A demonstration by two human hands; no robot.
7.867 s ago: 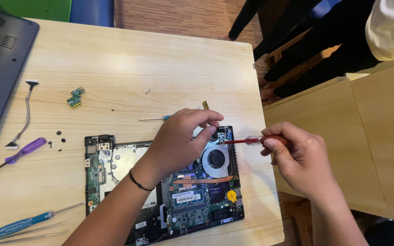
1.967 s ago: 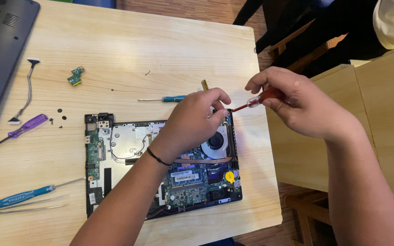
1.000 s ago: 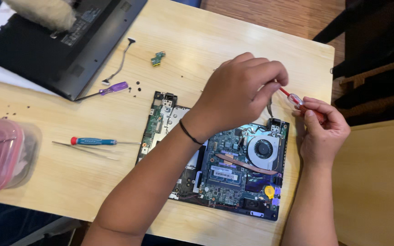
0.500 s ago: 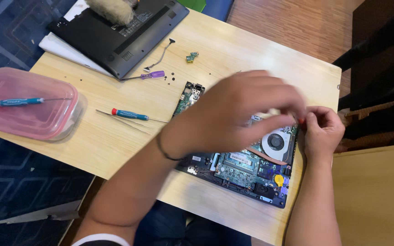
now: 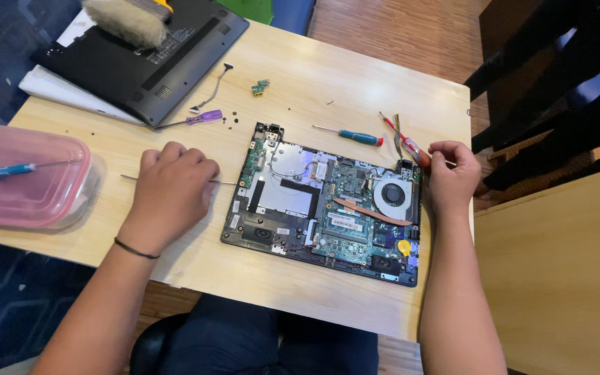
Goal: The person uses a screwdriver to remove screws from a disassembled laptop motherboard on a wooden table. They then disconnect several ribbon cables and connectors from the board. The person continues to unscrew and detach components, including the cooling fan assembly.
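The opened laptop [image 5: 328, 205] lies nearest the person on the wooden table [image 5: 300, 90], its bottom cover off so the green circuit board, a round fan at the right and a silver plate in the middle all show. The left hand [image 5: 171, 191] rests on the table just left of the laptop, fingers curled closed over a thin metal tool [image 5: 132, 178]; its ends stick out on both sides of the hand, and whether the hand grips it or only covers it cannot be told. The right hand [image 5: 451, 179] sits at the laptop's right edge, closed around the handle of a red screwdriver [image 5: 404, 142] whose shaft points up and away to the left.

To the far left stands a pink plastic box [image 5: 26, 184] with a blue screwdriver [image 5: 1, 171] lying on its lid. Beyond the laptop lies a teal-handled screwdriver [image 5: 352, 135], well apart from either hand. Farther back are a purple screwdriver [image 5: 199, 119], a few small dark screws [image 5: 229, 121], a thin cable [image 5: 211, 87] and a tiny green board [image 5: 260, 87]. At the far left corner rests the dark bottom cover [image 5: 140, 59] with a fuzzy brush [image 5: 125, 19] on top.
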